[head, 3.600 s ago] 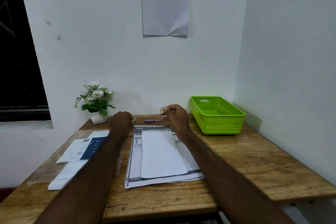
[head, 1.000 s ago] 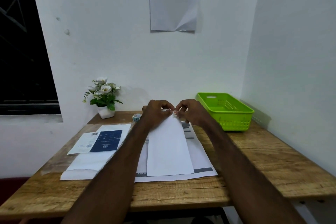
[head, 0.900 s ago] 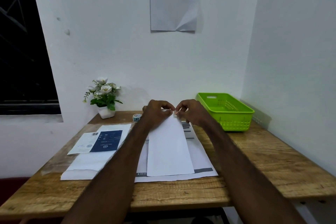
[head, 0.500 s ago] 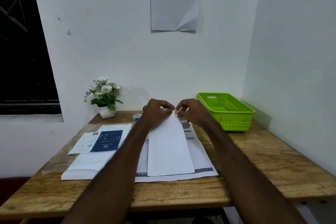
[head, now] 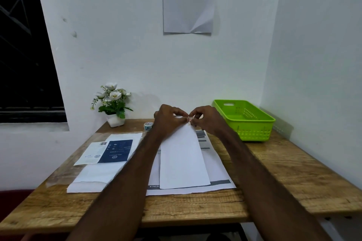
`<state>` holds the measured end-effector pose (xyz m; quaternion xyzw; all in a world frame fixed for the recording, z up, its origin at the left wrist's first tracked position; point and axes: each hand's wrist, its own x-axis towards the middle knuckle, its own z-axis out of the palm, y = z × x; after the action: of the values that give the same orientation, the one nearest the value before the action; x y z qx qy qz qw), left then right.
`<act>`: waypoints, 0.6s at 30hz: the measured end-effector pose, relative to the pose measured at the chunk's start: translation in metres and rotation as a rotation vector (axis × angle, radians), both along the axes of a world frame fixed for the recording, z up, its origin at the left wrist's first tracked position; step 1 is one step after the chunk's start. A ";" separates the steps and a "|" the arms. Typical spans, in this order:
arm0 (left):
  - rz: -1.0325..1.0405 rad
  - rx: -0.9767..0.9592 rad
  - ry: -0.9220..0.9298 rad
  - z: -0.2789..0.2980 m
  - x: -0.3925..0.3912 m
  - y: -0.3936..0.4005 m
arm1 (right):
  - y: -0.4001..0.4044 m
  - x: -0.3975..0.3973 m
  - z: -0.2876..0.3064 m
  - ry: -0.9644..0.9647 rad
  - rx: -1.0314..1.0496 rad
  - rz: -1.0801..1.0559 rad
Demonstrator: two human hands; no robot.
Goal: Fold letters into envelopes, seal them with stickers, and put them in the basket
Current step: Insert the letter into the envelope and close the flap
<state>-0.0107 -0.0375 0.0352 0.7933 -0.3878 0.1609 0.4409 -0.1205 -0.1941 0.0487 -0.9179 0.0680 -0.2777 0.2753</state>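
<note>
Pinching small sticker (head: 188,119): left hand (head: 168,118), right hand (head: 205,119) grip clamped, over flat white envelope (head: 183,158).

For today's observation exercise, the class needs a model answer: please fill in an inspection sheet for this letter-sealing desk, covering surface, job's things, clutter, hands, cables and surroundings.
Surface: wooden table, grain and a crack visible at the front edge.
Job's things: white envelope lying on printed sheets; small sticker at its far end; sticker roll; green basket at right, contents not visible.
Clutter: blue-and-white leaflet on a white paper; potted white flowers.
Hands: left hand and right hand both pinch at the envelope's far end around the sticker.
Cables: nothing seen.
Surroundings: white walls, notice sheet, dark window.
</note>
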 end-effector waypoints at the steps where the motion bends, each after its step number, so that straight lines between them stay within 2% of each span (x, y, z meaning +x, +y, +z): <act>1: 0.002 -0.007 0.000 0.000 0.000 0.000 | 0.000 0.000 0.000 -0.001 0.005 0.004; 11: -0.021 -0.071 -0.023 -0.001 0.001 -0.001 | 0.000 0.003 -0.001 -0.011 -0.011 0.019; 18: -0.006 -0.046 -0.034 -0.003 -0.001 -0.002 | -0.001 0.005 -0.003 -0.015 -0.011 0.012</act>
<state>-0.0113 -0.0398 0.0323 0.7789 -0.3937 0.1823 0.4529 -0.1159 -0.1955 0.0459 -0.9177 0.0591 -0.2832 0.2724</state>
